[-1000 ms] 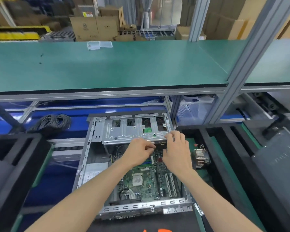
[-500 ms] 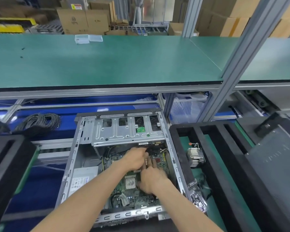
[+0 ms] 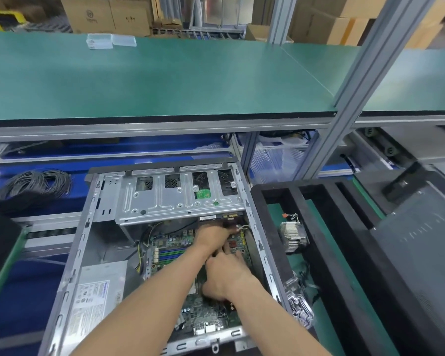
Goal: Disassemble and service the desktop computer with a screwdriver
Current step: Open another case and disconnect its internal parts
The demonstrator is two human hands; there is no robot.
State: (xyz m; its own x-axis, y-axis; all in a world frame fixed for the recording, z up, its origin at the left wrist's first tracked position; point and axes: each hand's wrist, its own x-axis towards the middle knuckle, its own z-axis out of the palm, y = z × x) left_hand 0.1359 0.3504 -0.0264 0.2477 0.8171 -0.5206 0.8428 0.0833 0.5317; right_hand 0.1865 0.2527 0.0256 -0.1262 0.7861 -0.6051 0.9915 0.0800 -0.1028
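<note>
Both hands are working inside the open computer case (image 3: pixel 93 242): left hand (image 3: pixel 211 236) reaching farther in under the drive cage (image 3: pixel 175 201), right hand (image 3: pixel 225 278) nearer over the motherboard (image 3: pixel 170 250); fingers curled, grasp indiscernible.

Green workbench top (image 3: pixel 165 80), aluminium post (image 3: pixel 357 73), cardboard boxes (image 3: pixel 108 14) behind.

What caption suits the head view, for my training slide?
Both hands, left hand and right hand, work on the motherboard inside the open computer case.
</note>
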